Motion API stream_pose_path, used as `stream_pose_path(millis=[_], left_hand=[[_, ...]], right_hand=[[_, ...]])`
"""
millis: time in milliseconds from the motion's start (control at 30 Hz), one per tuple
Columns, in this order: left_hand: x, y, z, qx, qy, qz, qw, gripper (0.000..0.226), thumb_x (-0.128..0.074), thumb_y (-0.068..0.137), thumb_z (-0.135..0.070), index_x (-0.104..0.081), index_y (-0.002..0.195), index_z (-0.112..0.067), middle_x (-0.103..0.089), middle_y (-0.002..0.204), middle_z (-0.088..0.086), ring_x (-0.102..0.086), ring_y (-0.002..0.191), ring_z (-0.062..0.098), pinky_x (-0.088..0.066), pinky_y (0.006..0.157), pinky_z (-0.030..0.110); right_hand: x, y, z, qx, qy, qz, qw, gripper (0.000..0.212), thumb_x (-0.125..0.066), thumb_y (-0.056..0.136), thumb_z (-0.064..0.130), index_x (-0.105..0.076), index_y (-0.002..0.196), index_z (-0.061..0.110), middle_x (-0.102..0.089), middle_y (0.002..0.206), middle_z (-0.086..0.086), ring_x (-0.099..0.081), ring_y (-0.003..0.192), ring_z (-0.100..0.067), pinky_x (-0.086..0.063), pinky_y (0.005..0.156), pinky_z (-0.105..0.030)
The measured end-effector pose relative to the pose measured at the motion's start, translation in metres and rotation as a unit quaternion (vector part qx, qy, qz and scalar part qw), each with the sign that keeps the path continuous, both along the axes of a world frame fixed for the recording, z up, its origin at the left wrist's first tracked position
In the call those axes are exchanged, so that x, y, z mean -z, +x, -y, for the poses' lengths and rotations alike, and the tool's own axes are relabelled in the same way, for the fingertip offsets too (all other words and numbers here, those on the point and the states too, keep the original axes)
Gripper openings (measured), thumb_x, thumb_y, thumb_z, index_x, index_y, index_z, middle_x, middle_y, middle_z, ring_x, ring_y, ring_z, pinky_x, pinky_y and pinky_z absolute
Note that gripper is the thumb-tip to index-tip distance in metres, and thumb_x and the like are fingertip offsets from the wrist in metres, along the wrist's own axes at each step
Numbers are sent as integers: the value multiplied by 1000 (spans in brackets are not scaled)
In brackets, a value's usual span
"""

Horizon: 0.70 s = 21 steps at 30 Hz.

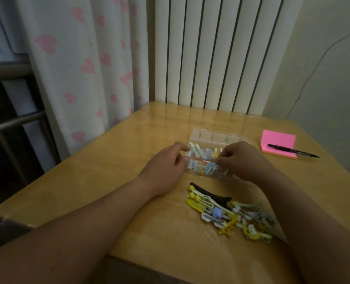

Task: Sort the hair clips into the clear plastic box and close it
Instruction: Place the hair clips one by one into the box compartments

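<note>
A clear plastic box (211, 138) lies open on the wooden table (129, 152), with several small pastel hair clips (200, 154) inside it. My left hand (165, 167) holds the box's left edge with curled fingers. My right hand (243, 158) has its fingers curled over the box's right side, pinching at its front part; what it pinches is hidden. Nearer to me lies a loose pile of hair clips (231, 216), mostly yellow and white, with a long black clip (213, 194) on top.
A pink sticky-note pad (278, 140) with a black pen (292, 152) across it lies at the table's right. A heart-print curtain (84, 64) hangs to the left, a white radiator (211, 52) stands behind, and a metal rail (14, 121) runs at far left.
</note>
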State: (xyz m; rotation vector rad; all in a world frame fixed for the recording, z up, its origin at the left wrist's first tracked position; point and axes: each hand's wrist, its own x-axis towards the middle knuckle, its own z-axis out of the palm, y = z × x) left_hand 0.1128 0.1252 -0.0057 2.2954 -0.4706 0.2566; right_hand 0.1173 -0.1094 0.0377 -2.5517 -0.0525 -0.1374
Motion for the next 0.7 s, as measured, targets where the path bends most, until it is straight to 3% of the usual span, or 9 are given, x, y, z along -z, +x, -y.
stream_pose_path(millis=[67,167,367,433,533,700], left_hand=[[0,-1,0,-1,-3,1,1000,28,-49,110,-36,-56,136,-32,-65,102,-9,-62,94,11,-54,90,44],[-1,-1,0,-2,-5,-1,1000,27,-49,110,-35,-56,136,-32,-66,103,-7,-63,94,13,-55,89,45],[0,-2,0,-8,-9,-1,1000,26,-51,109,-35,-57,134,-31,-66,102,-7,-63,94,12,-54,91,43],[0,-2,0,-8,-10,0,1000,27,-51,109,-35,-57,135,-30,-66,102,-6,-63,95,12,-54,91,43],[0,-2,0,-10,-10,-2,1000,27,-51,109,-35,-56,135,-30,-66,101,-6,-63,95,13,-54,90,43],[1,0,0,-14,-13,-3,1000,26,-52,109,-35,-57,134,-30,-67,101,-7,-63,92,12,-54,87,42]], right_hand=[[0,-2,1,8,-1,14,1000,14,-72,98,29,-77,87,22,-77,77,3,-73,72,-14,-64,78,-45],[-4,-8,5,15,10,53,998,12,-70,99,29,-76,91,22,-76,79,6,-72,76,-13,-63,81,-49],[-24,-27,14,-50,40,114,991,9,-71,99,30,-75,93,25,-74,79,8,-68,70,-2,-59,71,-33],[-35,-36,22,-109,26,69,991,8,-72,98,29,-75,93,26,-75,76,8,-67,66,-1,-54,66,-27],[-47,-47,34,-190,-50,-79,977,5,-74,96,23,-75,95,28,-76,83,14,-68,69,-1,-54,66,-22],[-48,-54,35,-203,-206,-247,925,19,-78,93,27,-70,106,39,-73,100,11,-69,87,-8,-59,78,-30]])
